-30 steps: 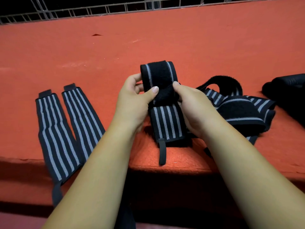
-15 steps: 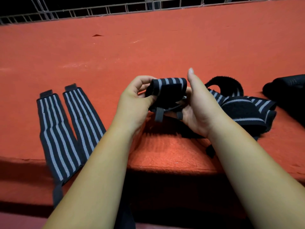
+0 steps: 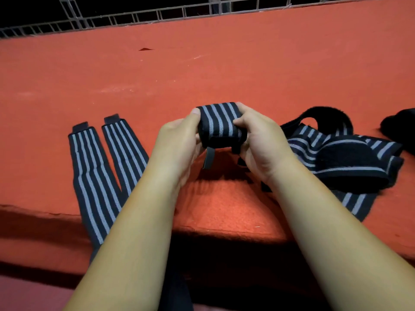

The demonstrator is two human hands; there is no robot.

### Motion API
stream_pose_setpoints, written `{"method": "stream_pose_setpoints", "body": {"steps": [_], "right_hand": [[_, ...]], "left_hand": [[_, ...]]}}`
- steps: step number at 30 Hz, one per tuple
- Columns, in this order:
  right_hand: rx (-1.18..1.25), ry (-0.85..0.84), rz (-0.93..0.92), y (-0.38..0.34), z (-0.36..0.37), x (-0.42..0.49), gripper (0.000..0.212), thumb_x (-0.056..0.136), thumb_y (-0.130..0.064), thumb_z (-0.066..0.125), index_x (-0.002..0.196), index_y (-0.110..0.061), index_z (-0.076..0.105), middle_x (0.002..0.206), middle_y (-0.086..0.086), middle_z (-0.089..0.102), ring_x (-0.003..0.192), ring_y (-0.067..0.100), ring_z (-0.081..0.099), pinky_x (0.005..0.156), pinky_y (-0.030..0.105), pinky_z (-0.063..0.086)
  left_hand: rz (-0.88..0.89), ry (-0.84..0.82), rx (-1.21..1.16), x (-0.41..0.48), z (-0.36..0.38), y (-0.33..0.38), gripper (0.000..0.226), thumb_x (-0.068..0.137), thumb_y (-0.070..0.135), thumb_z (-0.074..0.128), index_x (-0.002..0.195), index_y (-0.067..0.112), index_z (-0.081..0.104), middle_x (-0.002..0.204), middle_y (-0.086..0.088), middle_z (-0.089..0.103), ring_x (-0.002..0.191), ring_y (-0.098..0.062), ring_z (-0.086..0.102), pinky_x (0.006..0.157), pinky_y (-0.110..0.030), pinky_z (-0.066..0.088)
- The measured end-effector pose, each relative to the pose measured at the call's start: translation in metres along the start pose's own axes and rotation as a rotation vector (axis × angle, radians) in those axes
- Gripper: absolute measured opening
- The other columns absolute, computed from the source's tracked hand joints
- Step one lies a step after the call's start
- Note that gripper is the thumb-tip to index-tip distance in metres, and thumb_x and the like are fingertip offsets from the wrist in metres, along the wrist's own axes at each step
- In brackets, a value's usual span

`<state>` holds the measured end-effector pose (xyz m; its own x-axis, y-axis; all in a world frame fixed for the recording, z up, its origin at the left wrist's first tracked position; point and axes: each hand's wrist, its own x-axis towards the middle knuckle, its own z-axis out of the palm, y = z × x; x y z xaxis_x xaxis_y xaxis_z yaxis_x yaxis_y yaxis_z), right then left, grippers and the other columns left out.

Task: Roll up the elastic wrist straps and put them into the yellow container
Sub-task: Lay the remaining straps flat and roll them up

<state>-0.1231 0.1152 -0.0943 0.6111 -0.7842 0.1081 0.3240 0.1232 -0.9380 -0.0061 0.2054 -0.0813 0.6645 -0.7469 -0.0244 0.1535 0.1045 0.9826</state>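
A black wrist strap with grey stripes, rolled into a tight bundle (image 3: 221, 124), is held above the red surface between both hands. My left hand (image 3: 179, 142) grips its left end, thumb on top. My right hand (image 3: 260, 140) grips its right end, fingers curled over the roll. A grey loop (image 3: 208, 157) hangs below the roll. Two flat straps (image 3: 105, 167) lie side by side at the left, their ends hanging over the front edge. A loose heap of straps (image 3: 345, 160) lies at the right. The yellow container is not in view.
The red padded surface (image 3: 202, 70) stretches far back to a white metal railing (image 3: 179, 12). A black object (image 3: 402, 129) sits at the right edge, cut off by the frame. The surface's front edge (image 3: 224, 232) drops into shadow below my forearms.
The strap stood partly unrolled with its tail hanging down; both hands have wound it into a compact roll, and my right hand has gone from straight fingers to curled over the roll.
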Motion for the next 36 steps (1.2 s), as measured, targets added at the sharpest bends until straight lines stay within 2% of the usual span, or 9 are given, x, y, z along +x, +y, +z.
{"method": "stream_pose_setpoints", "body": {"steps": [4,7,10,16,20,24,28,34,36], "right_hand": [[-0.155,0.035,0.031,0.017,0.011,0.013,0.046,0.082,-0.011,0.050,0.121,0.012,0.056,0.098,0.014,0.058,0.083,0.035,0.052,0.073,0.039,0.043],[-0.348,0.025,0.057,0.028,0.016,0.029,0.077,0.078,-0.029,0.060,0.155,-0.027,0.057,0.141,-0.014,0.066,0.128,0.017,0.066,0.116,0.048,0.049],[-0.558,0.009,0.066,0.032,0.019,0.031,0.066,0.103,-0.020,0.054,0.166,-0.034,0.041,0.146,-0.028,0.050,0.114,-0.013,0.060,0.103,0.017,0.046],[-0.786,-0.020,0.085,0.042,0.017,0.029,0.058,0.112,-0.023,0.051,0.167,-0.036,0.037,0.137,-0.027,0.048,0.118,-0.010,0.046,0.079,-0.005,0.034],[-0.851,-0.015,0.040,0.043,0.018,0.025,0.058,0.111,-0.028,0.055,0.167,-0.034,0.039,0.163,-0.015,0.050,0.148,0.006,0.047,0.109,0.019,0.033],[-0.903,-0.032,0.034,0.041,0.015,0.018,0.036,0.110,-0.018,0.050,0.140,-0.032,0.064,0.127,-0.010,0.073,0.116,0.013,0.067,0.094,0.031,0.051],[-0.915,-0.027,0.079,0.033,0.014,0.008,0.048,0.102,-0.010,0.044,0.132,-0.037,0.070,0.114,-0.012,0.079,0.111,0.016,0.073,0.103,0.041,0.057],[-0.787,0.000,0.086,0.017,0.011,-0.009,0.049,0.101,-0.003,0.046,0.120,-0.038,0.074,0.098,-0.045,0.071,0.108,-0.010,0.067,0.103,0.024,0.053],[-0.722,0.030,0.071,0.015,0.006,-0.012,0.052,0.100,-0.004,0.044,0.134,-0.032,0.072,0.124,-0.035,0.070,0.125,-0.002,0.065,0.114,0.033,0.051]], "left_hand": [[-0.029,-0.003,0.030,0.004,-0.015,0.002,0.028,0.109,0.026,0.059,0.106,0.006,0.079,0.101,-0.009,0.083,0.090,-0.020,0.079,0.090,-0.039,0.062],[-0.045,-0.022,0.159,0.014,-0.030,-0.002,0.024,0.100,0.025,0.070,0.107,0.005,0.081,0.102,-0.017,0.083,0.093,-0.023,0.078,0.100,-0.050,0.061],[-0.057,-0.006,0.223,0.026,-0.037,-0.016,0.014,0.100,0.007,0.069,0.109,0.006,0.080,0.102,-0.014,0.083,0.099,-0.028,0.080,0.101,-0.049,0.062],[-0.069,0.085,0.573,0.041,-0.037,-0.035,0.022,0.100,0.020,0.073,0.122,0.018,0.075,0.107,-0.002,0.080,0.099,-0.024,0.078,0.096,-0.045,0.062],[-0.030,0.159,0.794,0.046,-0.037,-0.035,0.023,0.102,0.032,0.070,0.121,0.019,0.070,0.106,0.000,0.075,0.096,-0.024,0.073,0.080,-0.037,0.057],[-0.007,0.174,0.841,0.048,-0.038,-0.038,0.025,0.101,0.038,0.071,0.115,0.018,0.072,0.101,0.000,0.076,0.092,-0.023,0.073,0.070,-0.034,0.050],[0.008,0.187,0.873,0.040,-0.036,-0.037,0.027,0.105,0.041,0.067,0.113,0.017,0.073,0.095,0.002,0.074,0.083,-0.018,0.068,0.059,-0.030,0.039],[-0.016,0.206,0.906,0.029,-0.031,-0.028,0.040,0.108,0.048,0.059,0.110,0.011,0.075,0.094,-0.007,0.075,0.084,-0.025,0.069,0.058,-0.029,0.041],[-0.027,0.234,0.913,0.026,-0.027,-0.026,0.042,0.108,0.046,0.057,0.109,0.007,0.073,0.099,-0.012,0.075,0.087,-0.030,0.070,0.056,-0.032,0.041]]}}
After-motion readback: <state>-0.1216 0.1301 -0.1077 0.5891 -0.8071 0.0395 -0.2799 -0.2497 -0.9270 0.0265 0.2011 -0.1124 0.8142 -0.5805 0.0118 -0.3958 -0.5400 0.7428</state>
